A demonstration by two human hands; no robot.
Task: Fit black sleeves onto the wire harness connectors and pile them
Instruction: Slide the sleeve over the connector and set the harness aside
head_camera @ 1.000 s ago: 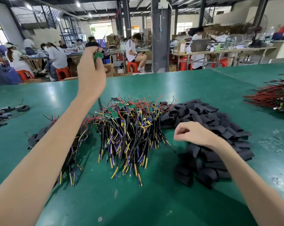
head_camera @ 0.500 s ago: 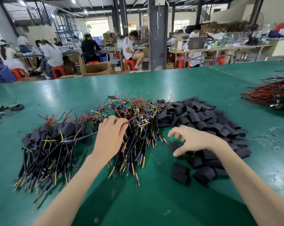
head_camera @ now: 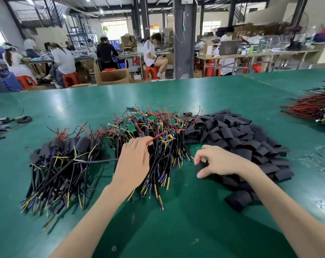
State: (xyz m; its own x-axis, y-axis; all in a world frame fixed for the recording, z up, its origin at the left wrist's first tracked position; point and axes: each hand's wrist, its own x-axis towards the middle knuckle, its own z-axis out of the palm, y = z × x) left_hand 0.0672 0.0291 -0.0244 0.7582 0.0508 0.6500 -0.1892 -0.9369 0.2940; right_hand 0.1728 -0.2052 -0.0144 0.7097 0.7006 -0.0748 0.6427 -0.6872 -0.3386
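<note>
A heap of unsleeved wire harnesses (head_camera: 158, 135) with small green boards lies mid-table. My left hand (head_camera: 133, 162) rests on its near side and pinches a red wire (head_camera: 163, 135) of one harness. To the right spreads a pile of black sleeves (head_camera: 238, 138). My right hand (head_camera: 217, 161) pinches one black sleeve (head_camera: 200, 167) at that pile's left edge. On the left lies the pile of sleeved harnesses (head_camera: 64, 161), black sleeves at the far end, wire tails toward me.
The green table (head_camera: 176, 229) runs wide around the piles. A bundle of red wires (head_camera: 314, 107) lies at the far right, dark cables (head_camera: 7, 123) at the far left. Several people sit at benches beyond the table's far edge.
My left hand came down from high up, dropped onto the middle heap and took a red wire. My right hand opened over the sleeve pile, then pinched one sleeve.
</note>
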